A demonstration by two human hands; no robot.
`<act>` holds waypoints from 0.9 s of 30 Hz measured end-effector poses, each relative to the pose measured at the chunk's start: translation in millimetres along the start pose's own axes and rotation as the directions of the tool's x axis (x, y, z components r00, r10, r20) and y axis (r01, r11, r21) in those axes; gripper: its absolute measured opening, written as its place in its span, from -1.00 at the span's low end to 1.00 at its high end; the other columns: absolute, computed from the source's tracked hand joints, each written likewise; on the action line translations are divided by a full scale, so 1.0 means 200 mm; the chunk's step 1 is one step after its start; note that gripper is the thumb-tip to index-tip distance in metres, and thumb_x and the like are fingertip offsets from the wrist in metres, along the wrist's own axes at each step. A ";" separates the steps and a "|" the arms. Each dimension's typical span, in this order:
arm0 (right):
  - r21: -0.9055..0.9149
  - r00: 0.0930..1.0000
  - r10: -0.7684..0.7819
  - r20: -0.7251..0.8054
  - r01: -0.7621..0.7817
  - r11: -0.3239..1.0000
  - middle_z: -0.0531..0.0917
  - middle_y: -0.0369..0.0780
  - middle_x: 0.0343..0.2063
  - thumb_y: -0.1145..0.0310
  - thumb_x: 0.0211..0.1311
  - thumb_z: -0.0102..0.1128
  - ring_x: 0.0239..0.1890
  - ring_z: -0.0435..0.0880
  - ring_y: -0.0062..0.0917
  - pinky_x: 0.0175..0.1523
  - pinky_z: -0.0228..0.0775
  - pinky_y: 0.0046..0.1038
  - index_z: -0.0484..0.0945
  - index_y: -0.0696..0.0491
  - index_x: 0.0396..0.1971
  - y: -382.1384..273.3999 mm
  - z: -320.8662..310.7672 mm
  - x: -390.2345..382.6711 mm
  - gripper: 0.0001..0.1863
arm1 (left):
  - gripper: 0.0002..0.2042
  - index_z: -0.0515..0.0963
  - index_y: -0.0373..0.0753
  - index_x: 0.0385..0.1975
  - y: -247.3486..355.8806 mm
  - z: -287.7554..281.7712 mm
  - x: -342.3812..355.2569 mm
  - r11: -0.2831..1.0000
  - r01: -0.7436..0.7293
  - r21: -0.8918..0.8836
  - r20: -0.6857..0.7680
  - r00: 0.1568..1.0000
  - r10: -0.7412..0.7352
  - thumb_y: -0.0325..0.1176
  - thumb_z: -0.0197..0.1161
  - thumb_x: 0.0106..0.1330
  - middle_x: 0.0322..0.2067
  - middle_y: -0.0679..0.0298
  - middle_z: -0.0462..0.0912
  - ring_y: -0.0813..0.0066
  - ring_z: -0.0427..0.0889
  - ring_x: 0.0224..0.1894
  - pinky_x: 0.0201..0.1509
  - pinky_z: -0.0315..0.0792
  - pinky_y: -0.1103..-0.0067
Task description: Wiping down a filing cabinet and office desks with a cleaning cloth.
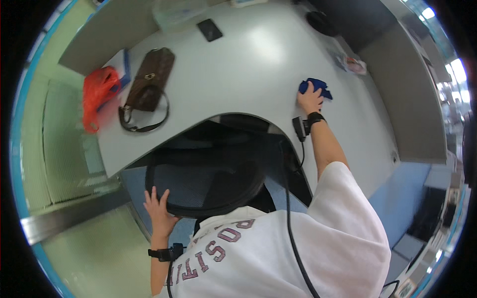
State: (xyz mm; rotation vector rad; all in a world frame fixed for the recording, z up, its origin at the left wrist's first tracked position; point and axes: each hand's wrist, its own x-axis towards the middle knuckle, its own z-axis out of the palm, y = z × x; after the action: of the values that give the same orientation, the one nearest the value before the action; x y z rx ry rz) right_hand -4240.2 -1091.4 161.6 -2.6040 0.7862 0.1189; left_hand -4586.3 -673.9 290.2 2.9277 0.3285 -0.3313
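On the right part of the grey desk, my right hand presses down on a crumpled dark blue cloth, its fingers curled over the near side. The cloth bunches out past my fingertips, and part of it is hidden under them. My left hand is low at the left, fingers spread, beside the left rim of a black mesh office chair. It seems to touch that rim. The chair's back stands between me and the desk's curved front edge.
On the desk's left lie a brown handbag, a red plastic bag and a blue-edged folder. A black phone is farther back. A small clear plastic packet lies near the right partition. Black cables run from my wrist straps.
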 end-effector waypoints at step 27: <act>0.589 0.540 -0.692 0.480 0.386 0.710 0.45 -0.10 -0.13 0.49 -0.11 0.18 -0.11 0.45 -0.31 0.00 0.30 -0.34 0.36 -0.15 -0.06 -0.68 0.25 -0.89 -0.49 | -0.20 0.25 -0.10 0.05 -0.26 -0.12 -0.04 0.957 -0.278 -0.083 -0.057 0.960 0.274 -0.34 0.45 -0.35 0.18 0.07 0.03 0.01 -0.03 0.23 0.20 -0.07 0.10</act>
State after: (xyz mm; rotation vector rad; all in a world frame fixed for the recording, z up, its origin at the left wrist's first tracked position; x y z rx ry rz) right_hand -4313.5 -877.5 200.5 -2.0075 -0.2949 0.6024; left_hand -4601.5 -621.5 306.8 2.8427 -0.0606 -0.2044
